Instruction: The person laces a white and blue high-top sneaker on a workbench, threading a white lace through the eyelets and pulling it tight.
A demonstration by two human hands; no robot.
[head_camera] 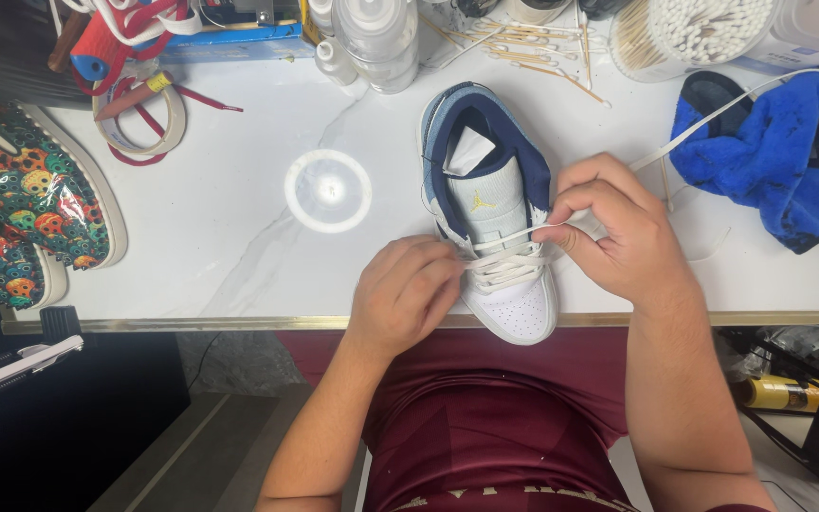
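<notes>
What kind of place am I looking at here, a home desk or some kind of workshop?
Probably a shoe cleaning or repair bench. The hands lace a white and blue sneaker on a white table, with cotton swabs, squeeze bottles and a blue cloth nearby.

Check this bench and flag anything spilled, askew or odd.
Loose wooden sticks lie scattered at the far edge beside the tub of cotton swabs, as if spilled. The blue cloth lies crumpled. The sneaker sits straight, its lace held between both hands.
</notes>
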